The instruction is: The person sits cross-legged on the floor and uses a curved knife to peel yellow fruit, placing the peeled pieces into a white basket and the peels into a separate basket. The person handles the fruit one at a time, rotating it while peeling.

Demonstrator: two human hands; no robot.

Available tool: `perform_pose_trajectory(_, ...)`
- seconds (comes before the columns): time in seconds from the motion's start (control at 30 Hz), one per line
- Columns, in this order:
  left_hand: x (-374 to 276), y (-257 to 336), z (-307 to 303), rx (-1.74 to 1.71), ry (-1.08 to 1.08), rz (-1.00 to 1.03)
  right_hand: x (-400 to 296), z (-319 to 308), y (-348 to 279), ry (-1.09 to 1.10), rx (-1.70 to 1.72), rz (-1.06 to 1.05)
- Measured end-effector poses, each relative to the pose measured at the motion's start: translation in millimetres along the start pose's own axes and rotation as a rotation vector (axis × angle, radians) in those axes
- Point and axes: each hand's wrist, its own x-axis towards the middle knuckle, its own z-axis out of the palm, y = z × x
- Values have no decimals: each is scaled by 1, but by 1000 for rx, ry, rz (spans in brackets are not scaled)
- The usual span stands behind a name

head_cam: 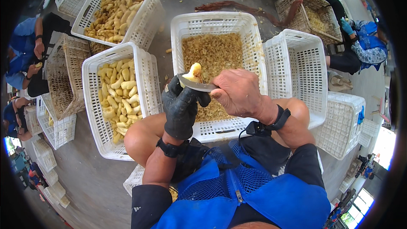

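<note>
In a black glove, my left hand grips a pale yellow piece of root, apparently ginger, with a brown patch on its right side. My bare right hand is closed around the handle of a curved-blade knife, and the handle itself is hidden in the fist. The blade lies across the root, just above the gloved fingers. Both hands are over a white plastic crate whose bottom is covered with brown peel shavings. Left of my knee, another white crate holds many peeled pale roots.
A crate of unpeeled-looking roots stands at the far left. At right are a tilted white crate and an upturned one. A brown cloth strip lies on the floor beyond. Seated co-workers are at both sides.
</note>
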Motion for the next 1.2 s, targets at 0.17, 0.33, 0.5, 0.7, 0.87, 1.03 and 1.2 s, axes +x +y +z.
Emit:
perform_pose_trajectory(0.17,0,-5,-8,19,6,14,-1,7,1,-19,-124,18)
perform_pose_trajectory(0.33,-2,-13,-8,174,74,150,-1,18,0,-15,-159,38)
perform_pose_trajectory(0.5,0,-16,-2,244,185,207,2,20,2,13,-232,13)
perform_pose_trajectory(0.7,2,-4,-7,-84,18,-100,4,22,11,28,-195,-8)
perform_pose_trajectory(0.87,-1,-2,-2,-121,-8,-117,0,24,3,-121,718,513)
perform_pose_trajectory(1.03,0,-1,-9,-166,-59,-141,4,2,-1,-222,1016,840)
perform_pose_trajectory(1.2,0,-1,-8,-212,-39,-172,-2,-5,8,-75,362,202)
